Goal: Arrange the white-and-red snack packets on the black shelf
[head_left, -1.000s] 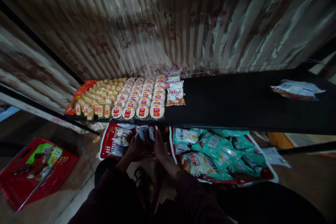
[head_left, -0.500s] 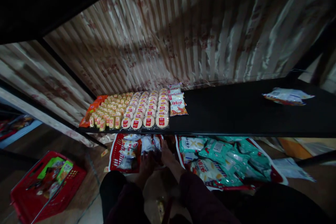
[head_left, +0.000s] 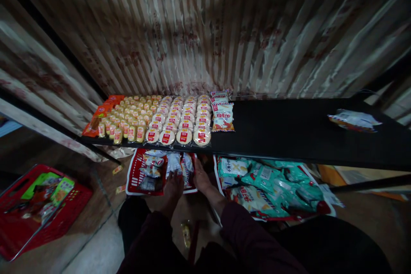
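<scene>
My left hand (head_left: 174,187) is at the near edge of a red basket with a white rim (head_left: 129,180). Its fingers are curled against a white-and-blue snack bag (head_left: 174,162). Fingers stretched forward, my right hand (head_left: 203,177) lies along the basket's right side, close to another striped snack bag (head_left: 187,167). Its palm side is hidden. More small snack bags (head_left: 152,167) fill the basket's left part. Above, the black shelf (head_left: 282,128) carries rows of round wrapped crackers (head_left: 184,137), small yellow wrapped cakes (head_left: 131,132) and upright snack bags (head_left: 223,120).
Right of my hands stands a second basket (head_left: 333,213) of green snack bags (head_left: 278,188). A red basket (head_left: 77,203) with mixed packets is on the floor at left. A loose bag (head_left: 354,120) lies on the shelf's right end. A small yellow packet (head_left: 186,234) lies between my legs.
The view has shifted, so the shelf and baskets appear slightly higher. My left hand shows farther left and more clearly; my right hand stays along the basket's right side.
</scene>
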Tool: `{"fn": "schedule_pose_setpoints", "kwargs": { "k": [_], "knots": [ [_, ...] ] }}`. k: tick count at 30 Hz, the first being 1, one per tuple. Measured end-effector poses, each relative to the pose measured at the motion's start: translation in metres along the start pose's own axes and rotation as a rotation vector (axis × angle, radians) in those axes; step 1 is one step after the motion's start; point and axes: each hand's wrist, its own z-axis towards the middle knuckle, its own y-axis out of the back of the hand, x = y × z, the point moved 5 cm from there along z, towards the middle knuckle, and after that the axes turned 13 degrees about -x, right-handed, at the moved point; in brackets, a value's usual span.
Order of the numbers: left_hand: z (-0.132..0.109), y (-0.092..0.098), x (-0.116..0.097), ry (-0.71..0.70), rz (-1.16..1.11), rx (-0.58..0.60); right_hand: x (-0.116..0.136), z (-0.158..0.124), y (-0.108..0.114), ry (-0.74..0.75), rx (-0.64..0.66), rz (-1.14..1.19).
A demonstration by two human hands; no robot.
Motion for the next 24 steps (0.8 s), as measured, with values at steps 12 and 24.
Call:
{"fn": "schedule_pose_setpoints", "kwargs": {
  "k": [12, 24],
  "knots": [
    [-0.008, 0.002, -0.023, 0.157, -0.006, 0.192, -0.023, -0.022, 0.028, -0.124, -0.061, 0.083],
    [-0.005, 0.015, -0.031, 0.281, 0.005, 0.197, -0.005, -0.004, 0.044, -0.029, -0.036, 0.047]
  ]
}}
